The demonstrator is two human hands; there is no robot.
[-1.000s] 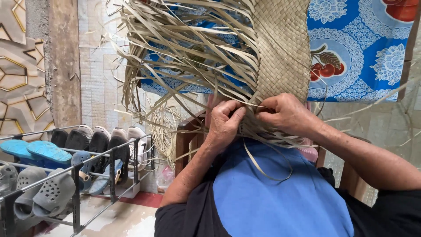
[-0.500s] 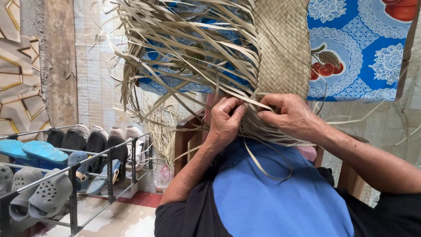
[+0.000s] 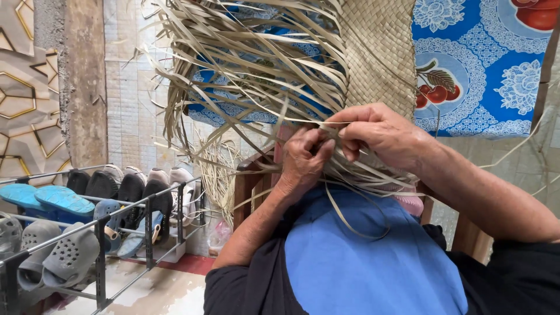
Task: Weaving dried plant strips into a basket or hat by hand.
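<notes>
Both: left hand [image 3: 303,157] & right hand [image 3: 379,134] pinch flat dry strips [image 3: 251,64] beside woven mat [image 3: 379,52].

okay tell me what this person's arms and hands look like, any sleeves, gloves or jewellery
Both hands, the left hand and the right hand, are bare: no gloves, rings or watch visible. Forearms are uncovered. Black sleeves end near the elbows, and a blue cloth covers the lap.

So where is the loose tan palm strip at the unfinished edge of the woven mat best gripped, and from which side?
Probably close to the weave, where the tan palm strip leaves the woven tan mat. It is flat and thin, so a pinch across its faces suits it, coming from below as the right hand and left hand do. The free ends splay leftward and tangle.
</notes>
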